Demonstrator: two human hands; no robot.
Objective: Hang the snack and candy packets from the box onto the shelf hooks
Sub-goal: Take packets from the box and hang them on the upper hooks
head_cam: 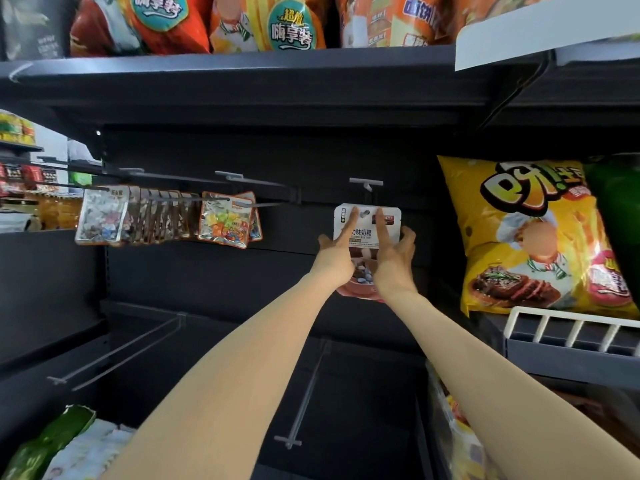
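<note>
Far left, candy packets (100, 216) already hang in a row on one hook, with a mixed-sweet packet (225, 220) on the next. At centre, the left hand (334, 252) and right hand (394, 252) both hold a white milk-candy packet (367, 233) by its sides, index fingers (351, 220) laid straight up its face flanking the hang hole, just below the centre hook (367, 183). Whether the hook tip has entered the hole cannot be told.

Risk: the hole missing the tip, so the packet drops on release. Risk: forcing it tears the header. Right, the yellow chip bag (530, 237) stands near; an elbow could dislodge it.
</note>
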